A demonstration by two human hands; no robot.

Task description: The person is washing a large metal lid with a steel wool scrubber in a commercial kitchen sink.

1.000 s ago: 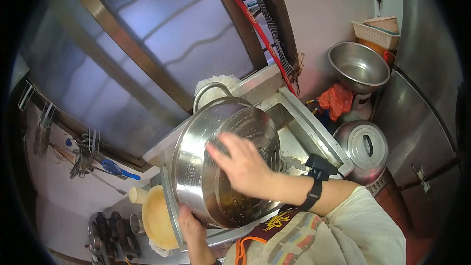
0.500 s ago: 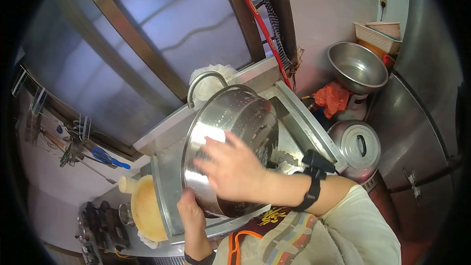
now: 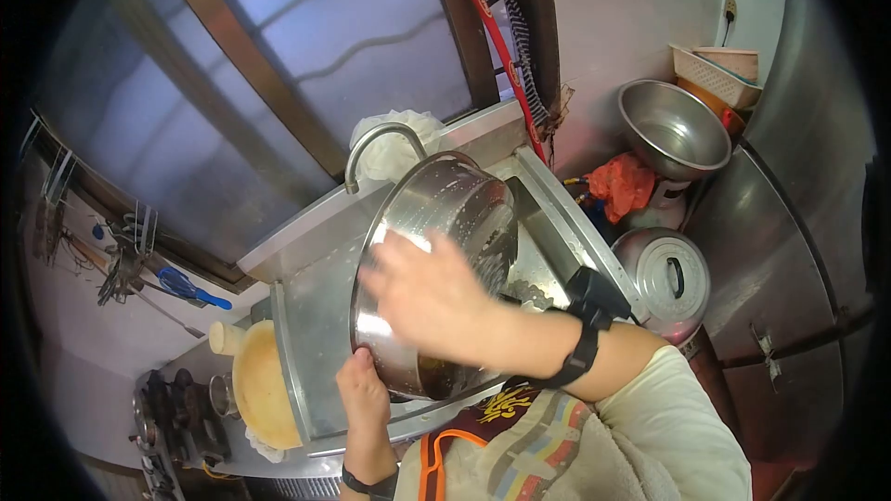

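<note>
A large shiny metal basin (image 3: 464,213), wet with drops, is tilted on its side over a metal sink (image 3: 320,334). My left hand (image 3: 362,390) grips the basin's rim at its lower left, thumb on the side facing me. Blurred by motion, my right hand (image 3: 432,292) lies over the basin's side, its fingers apart, with nothing seen in it. Behind the basin's upper left rises a curved metal faucet (image 3: 376,134).
A round yellowish board (image 3: 264,385) stands left of the sink, near a stove (image 3: 190,417). To the right are a metal bowl (image 3: 675,130), a lidded pot (image 3: 664,278), a red plastic bag (image 3: 622,187) and a large metal door (image 3: 789,250). Utensils hang at left.
My right hand has moved a little up and left across the basin's side. The basin sits slightly more upright, with my left hand still at its rim. The view has shifted slightly.
</note>
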